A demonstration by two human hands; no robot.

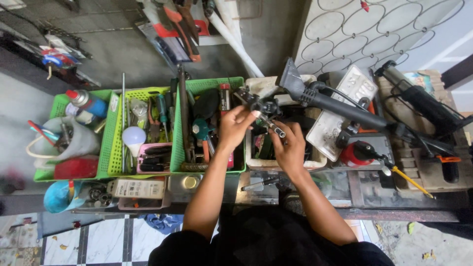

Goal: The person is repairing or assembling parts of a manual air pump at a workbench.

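The person has both hands up over the grimy white plastic bin [315, 161] in the middle of the bench, probably so anything that slips just drops back in. The left hand [235, 127] pinches the small black metal clamp-like part [263, 105] by its body, while the right hand [288, 145] curls around the short silver socket-tipped driver [276, 129] poking into it. The green plastic tool basket [207, 88] full of pliers sits just beside the left wrist, handy.
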